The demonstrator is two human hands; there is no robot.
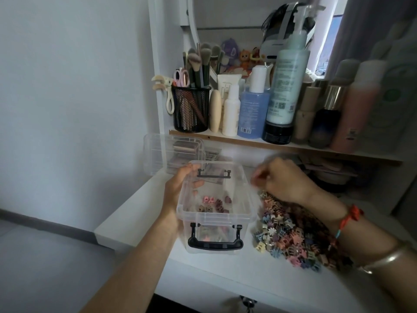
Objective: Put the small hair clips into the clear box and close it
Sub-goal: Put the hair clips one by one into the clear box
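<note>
I have the left hand [178,188] gripping the left wall of the clear box [237,214], thumb hooked over the rim. I judge that this steadies the box and keeps its open mouth turned toward the pile. A few small hair clips [212,204] already lie on its floor.

The right hand [286,179] hovers just beside the box's right rim with its fingers curled, but it is blurred and I cannot tell whether it pinches any clips. Most of the loose clips [288,236] lie heaped on the white desk [225,274], at centre right of the frame, just beside the box.

The desk's left edge is near the box, so I'd keep it put. The shelf [225,138] overhangs behind. The black handle [215,243] hangs down in front.
</note>
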